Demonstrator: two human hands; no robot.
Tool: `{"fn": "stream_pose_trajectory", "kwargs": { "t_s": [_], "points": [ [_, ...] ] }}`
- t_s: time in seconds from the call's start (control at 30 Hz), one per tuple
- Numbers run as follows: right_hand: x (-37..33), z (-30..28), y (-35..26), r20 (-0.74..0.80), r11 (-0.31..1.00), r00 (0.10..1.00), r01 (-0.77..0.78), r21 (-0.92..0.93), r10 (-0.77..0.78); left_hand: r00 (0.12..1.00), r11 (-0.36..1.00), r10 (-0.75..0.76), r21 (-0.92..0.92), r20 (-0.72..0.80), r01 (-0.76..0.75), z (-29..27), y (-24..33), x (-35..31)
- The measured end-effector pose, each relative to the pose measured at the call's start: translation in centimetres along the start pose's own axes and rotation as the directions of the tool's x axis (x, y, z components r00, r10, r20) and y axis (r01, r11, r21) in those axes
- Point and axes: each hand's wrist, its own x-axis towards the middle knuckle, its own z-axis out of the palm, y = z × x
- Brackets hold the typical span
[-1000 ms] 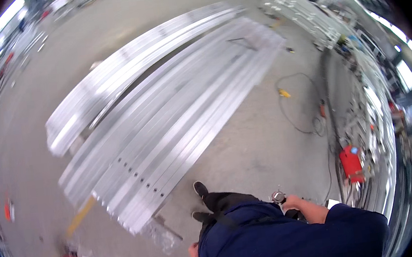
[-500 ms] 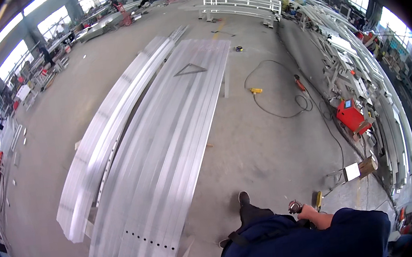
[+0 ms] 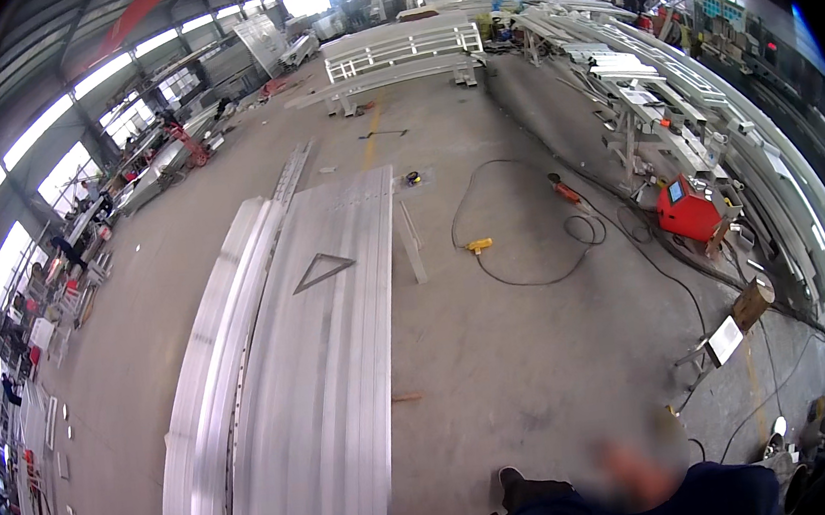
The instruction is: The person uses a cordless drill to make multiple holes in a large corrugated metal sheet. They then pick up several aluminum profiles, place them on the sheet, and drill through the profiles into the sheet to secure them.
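My right hand is at the lower edge, right of centre, in front of my dark blue clothing. It is smeared, so its fingers and anything in them cannot be made out. My left hand is out of the picture. To the left lies a long ribbed silver metal panel. A grey triangular set square rests flat on its upper part. Alongside runs a narrower stack of silver profiles.
A yellow tool and an orange-red power tool lie on the floor with cables. At the right stand a red machine, a wooden block and racks of profiles. White railing frames stand at the back.
My view has tilted up and shifted. My left hand has left the picture. The right hand, which held a round metal tool, is now blurred.
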Motion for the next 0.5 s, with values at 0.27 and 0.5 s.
{"fn": "stream_pose_trajectory", "kwargs": {
  "t_s": [0.27,0.5],
  "points": [
    [2.5,0.6,1.1,0.356,0.914,0.861,-0.404,0.046,0.363,0.951,0.947,0.300,0.145,-0.079,-0.287,-8.1,12.6,3.6],
    [0.1,3.3,0.8,0.674,0.848,0.648,-0.526,0.060,0.354,0.955,0.949,0.288,0.116,0.067,-0.294,-7.2,15.8,5.7]
  ]
}}
